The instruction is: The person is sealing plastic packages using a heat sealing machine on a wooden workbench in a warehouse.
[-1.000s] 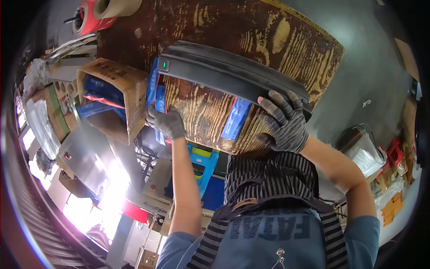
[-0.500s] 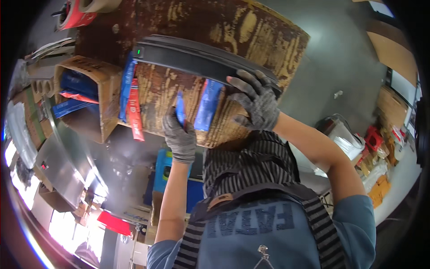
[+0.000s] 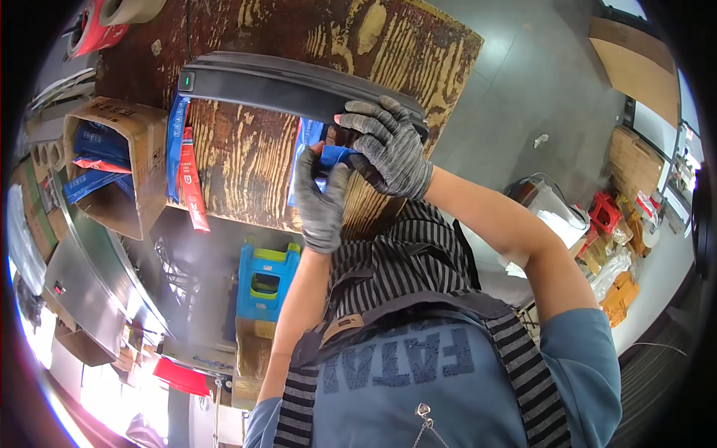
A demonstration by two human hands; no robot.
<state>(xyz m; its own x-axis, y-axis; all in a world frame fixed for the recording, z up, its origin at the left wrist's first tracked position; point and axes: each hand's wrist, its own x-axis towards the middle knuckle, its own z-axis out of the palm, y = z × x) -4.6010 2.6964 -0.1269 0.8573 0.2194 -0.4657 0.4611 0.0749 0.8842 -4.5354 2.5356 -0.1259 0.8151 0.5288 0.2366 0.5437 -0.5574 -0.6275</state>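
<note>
Both my hands wear grey knit gloves, and they meet at the near side of a long black bar-shaped device [image 3: 284,82] with a small green light. My left hand [image 3: 320,205] is closed on a small blue packet [image 3: 336,155], held between thumb and fingers. My right hand [image 3: 392,145] grips the packet's other end; its upper fingers rest by the device's edge. Beneath my left hand another blue packet [image 3: 306,134] lies with its far end at the device. Further left, a blue packet [image 3: 176,145] and a red packet [image 3: 192,179] lie side by side, also reaching from the device.
The worn wooden table [image 3: 243,175] carries the device. At its left stands an open cardboard box [image 3: 153,160] with blue and red packets inside. Tape rolls [image 3: 104,33] sit at the far left. A blue-green plastic stool [image 3: 267,280] is below the near edge.
My left hand has moved right and brought its blue packet to my right hand, which has closed in on it. The view has shifted, so the table and device appear further left.
</note>
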